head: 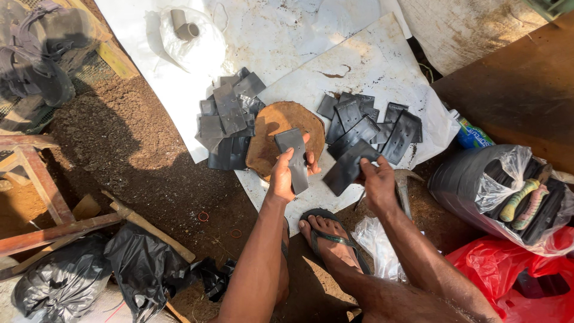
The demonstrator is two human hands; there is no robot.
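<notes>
My left hand (284, 177) holds a dark grey rectangular rubber piece (293, 157) with small holes, upright over a round wooden block (272, 122). My right hand (379, 184) grips another black rubber piece (347, 168) at its lower corner. One pile of similar grey pieces (228, 116) lies left of the block. A second pile of black pieces (373, 127) lies to its right. Both piles rest on white sheets (359, 66) spread over the dirt ground. My foot in a sandal (329, 236) sits below the hands.
A clear bag with a grey pipe fitting (185, 27) lies at the top. Black plastic bags (143, 266) and wooden sticks (54, 230) are at lower left. At right are a black container with tool handles (526, 200), a red bag (508, 269) and a hammer head (403, 185).
</notes>
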